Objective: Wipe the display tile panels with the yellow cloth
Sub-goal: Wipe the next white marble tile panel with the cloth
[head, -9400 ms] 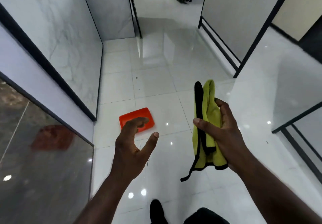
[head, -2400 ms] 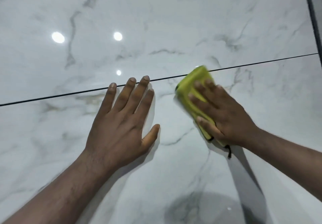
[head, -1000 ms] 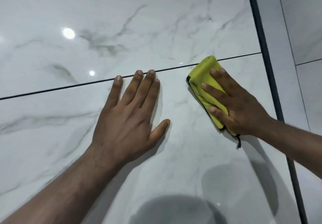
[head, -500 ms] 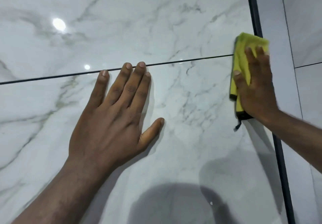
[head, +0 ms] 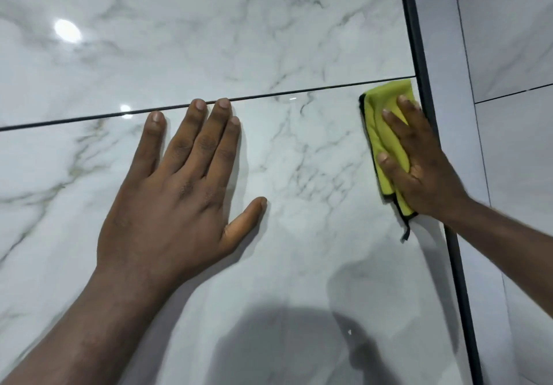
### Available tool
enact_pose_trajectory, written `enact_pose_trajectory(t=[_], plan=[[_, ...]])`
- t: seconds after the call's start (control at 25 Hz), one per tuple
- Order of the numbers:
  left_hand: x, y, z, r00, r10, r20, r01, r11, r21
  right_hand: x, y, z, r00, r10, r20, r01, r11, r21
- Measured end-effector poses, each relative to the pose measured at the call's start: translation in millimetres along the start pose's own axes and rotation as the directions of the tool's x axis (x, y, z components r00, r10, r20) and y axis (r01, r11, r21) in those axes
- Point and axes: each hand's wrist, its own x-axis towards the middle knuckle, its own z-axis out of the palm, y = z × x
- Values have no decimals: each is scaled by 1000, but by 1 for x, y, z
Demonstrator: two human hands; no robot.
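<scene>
Wiping is under way at the far right corner of the near marble tile (head: 299, 250), where the yellow cloth (head: 386, 133), folded into a pad, is pressed flat against the glossy face by the right hand (head: 419, 163). Its fingers (head: 395, 124) are laid straight and spread over the cloth, not curled round it. The cloth's right edge lies just beside the black frame strip (head: 419, 55), and its far edge just short of the dark joint line (head: 299, 92) that parts this tile from the far tile (head: 209, 40). The left hand (head: 179, 193) is spread flat on the same tile, well to the left, fingers straight and holding nothing, the longest tips reaching the joint line; it is judged to serve as a brace. For the stroke to be done well, even pressure should be kept through the whole palm so that the pad is not allowed to bunch or slip, and the corner should be worked right up to the strip. Overlapping passes are advised, since streaks show readily on so reflective a surface. Marks are likely to be left by the bracing palm, so that patch should be wiped afterwards.
</scene>
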Motion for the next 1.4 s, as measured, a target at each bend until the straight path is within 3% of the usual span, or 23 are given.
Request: enact_pose_trajectory(t=[0.04,0.16,0.2,0.28,0.4,0.44,0.48,0.56,0.6,0.64,0.72,0.76,0.8,0.84,0.92,1.0,1.04,1.12,1.2,1.24,1.32,1.36,1.4], plan=[[1,0,0,1000,3,-3,-3,1000,-7,12,9,-4,990,134,-42,-134,991,14],[1,-2,-1,1000,-6,6,6,1000,-7,-8,5,-2,827,548,-125,-535,835,127],[0,-2,0,1000,-1,7,1,1000,-4,-36,-12,8,820,563,-101,-551,825,124],[-1,-2,1,1000,7,3,-7,1000,-5,-83,-48,19,897,441,-11,-437,892,111],[-1,-2,1,1000,9,-8,-9,1000,-16,-47,-58,6,979,186,78,-195,972,128],[-1,-2,1,1000,7,-13,-7,1000,-20,-28,-46,2,978,197,64,-203,973,113],[-1,-2,1,1000,7,-14,-7,1000,-25,-15,-31,-1,950,312,5,-310,944,113],[-1,-3,1,1000,7,-13,-8,999,-34,-30,-28,0,777,627,-55,-615,774,150],[-1,-3,1,1000,12,-16,-13,999,-35,-53,-40,6,727,687,-18,-675,719,163],[-2,-3,2,1000,19,-20,-19,999,-34,-76,-61,10,747,664,41,-660,732,166],[-3,-3,2,999,23,-35,-24,999,-27,-83,-99,9,847,501,176,-530,817,226],[-2,-3,2,999,24,-40,-25,999,-26,-65,-106,3,920,344,186,-382,891,246],[-2,-3,2,999,25,-44,-26,999,-32,-43,-104,-2,966,171,195,-209,959,191],[-2,-3,2,999,22,-44,-24,999,-41,-25,-91,-3,980,102,170,-124,985,122],[-1,-3,3,999,12,-47,-15,998,-53,-15,-66,-9,938,335,83,-340,939,49],[-4,-3,3,998,12,-57,-15,998,-58,-50,-78,-5,774,614,155,-630,771,96],[-4,-4,3,998,19,-63,-22,998,-59,-66,-99,-4,773,592,230,-623,777,91],[-2,-5,4,998,27,-61,-31,998,-60,-66,-129,-4,862,367,350,-437,888,145],[-2,-4,3,998,25,-49,-28,998,-63,-28,-126,-9,948,128,293,-192,961,200],[-2,-4,4,999,20,-49,-23,998,-64,-15,-116,-9,965,115,236,-160,970,183],[-2,-4,5,998,15,-59,-19,998,-65,-18,-109,-3,927,365,81,-374,911,175],[-3,-4,5,998,16,-61,-20,998,-67,-37,-117,4,854,516,66,-518,832,199],[-3,-6,4,998,26,-62,-31,997,-74,-62,-137,13,836,543,87,-548,812,202]])
